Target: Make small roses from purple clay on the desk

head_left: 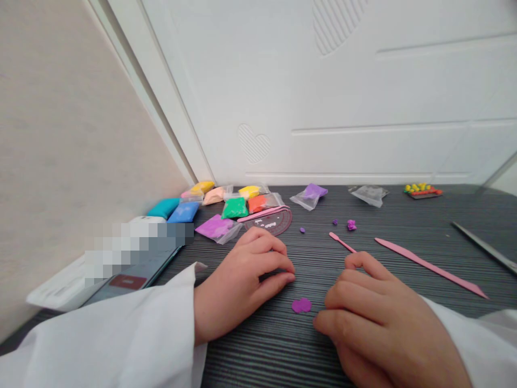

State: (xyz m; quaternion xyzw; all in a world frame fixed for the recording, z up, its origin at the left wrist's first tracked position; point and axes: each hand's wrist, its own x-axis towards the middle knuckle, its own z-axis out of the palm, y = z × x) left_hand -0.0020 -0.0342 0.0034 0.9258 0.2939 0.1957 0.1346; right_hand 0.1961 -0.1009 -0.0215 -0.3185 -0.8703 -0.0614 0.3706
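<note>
Two overlapping flat discs of purple clay [301, 305] lie on the dark table between my hands. My left hand [252, 275] rests up and to the left of them, thumb and index fingertips pinched together. Right of the discs, my right hand [371, 318] is closed, its fingers curled against the thumb. Whether either pinch holds something small, I cannot make out. A thin pink modelling tool [341, 241] runs toward my right hand, which hides its near end. Beyond lie a small purple piece [302, 230], another purple bit [335, 222] and a lumpy purple clay piece [351, 224].
A pink clay knife [430, 267] and scissors [484, 247] lie at right. Several bagged clays, one of them green [235, 207], sit at back left by a round mat [278, 223]. A phone [137, 275] lies left. A yellow-red clay piece [422, 190] stands at back right.
</note>
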